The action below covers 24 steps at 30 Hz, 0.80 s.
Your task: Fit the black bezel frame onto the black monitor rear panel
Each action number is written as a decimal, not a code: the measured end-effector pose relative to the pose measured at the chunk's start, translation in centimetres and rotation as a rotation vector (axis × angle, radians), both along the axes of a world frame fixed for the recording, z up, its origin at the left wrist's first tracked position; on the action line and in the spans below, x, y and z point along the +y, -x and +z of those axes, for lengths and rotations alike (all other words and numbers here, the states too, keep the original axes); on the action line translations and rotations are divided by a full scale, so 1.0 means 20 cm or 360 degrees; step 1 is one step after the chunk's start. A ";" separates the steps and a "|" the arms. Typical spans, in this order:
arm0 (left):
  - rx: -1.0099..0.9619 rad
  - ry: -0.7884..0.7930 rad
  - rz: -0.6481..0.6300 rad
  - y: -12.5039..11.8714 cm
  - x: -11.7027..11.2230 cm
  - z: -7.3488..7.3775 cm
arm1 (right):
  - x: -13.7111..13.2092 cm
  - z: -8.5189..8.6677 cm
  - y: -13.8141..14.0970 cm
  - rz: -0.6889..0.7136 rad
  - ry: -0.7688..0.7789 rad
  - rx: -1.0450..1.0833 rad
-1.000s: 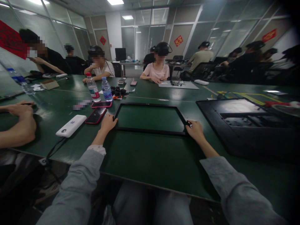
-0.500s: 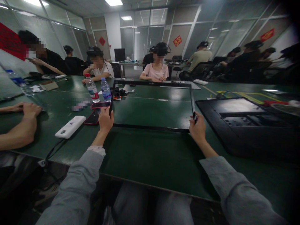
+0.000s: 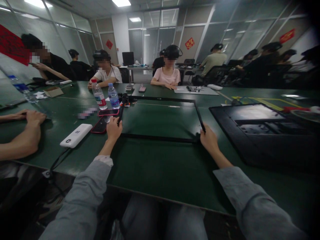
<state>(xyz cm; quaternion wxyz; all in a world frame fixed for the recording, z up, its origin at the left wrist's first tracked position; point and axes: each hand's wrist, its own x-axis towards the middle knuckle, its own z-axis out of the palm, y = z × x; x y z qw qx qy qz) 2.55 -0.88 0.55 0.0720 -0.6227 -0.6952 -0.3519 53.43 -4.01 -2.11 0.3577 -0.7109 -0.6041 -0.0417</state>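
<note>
A thin black rectangular frame (image 3: 160, 137) is tilted up from the green table (image 3: 162, 166), its near bar low and its far bar raised. My left hand (image 3: 113, 129) grips the frame's left bar near the close corner. My right hand (image 3: 208, 139) grips the right bar near its close corner. Both hands are closed on it. Grey sleeves cover my forearms.
A black monitor housing (image 3: 262, 133) lies at the right. Left of the frame lie two phones (image 3: 100, 125), a white power bank (image 3: 76, 134) with a cable, and two water bottles (image 3: 99, 95). Another person's hands (image 3: 27, 126) rest at far left. Several people sit opposite.
The frame lay flat a second ago, rose steeply half a second ago, and now its far edge has come down partway. Both hands kept their grip.
</note>
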 end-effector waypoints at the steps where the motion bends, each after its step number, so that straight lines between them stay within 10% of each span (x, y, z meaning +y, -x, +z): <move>1: 0.0026 0.0076 -0.0001 0.00 0.00 -0.01 | 0.01 -0.02 -0.01 -0.0003 0.0083 0.0009; 18: 0.0141 0.0489 -0.0019 -0.01 0.00 -0.04 | 0.03 -0.08 -0.09 0.0048 0.0202 0.0147; 24: -0.0017 0.0695 -0.0743 -0.04 -0.05 0.03 | -0.04 0.03 -0.15 -0.0055 -0.0104 -0.0085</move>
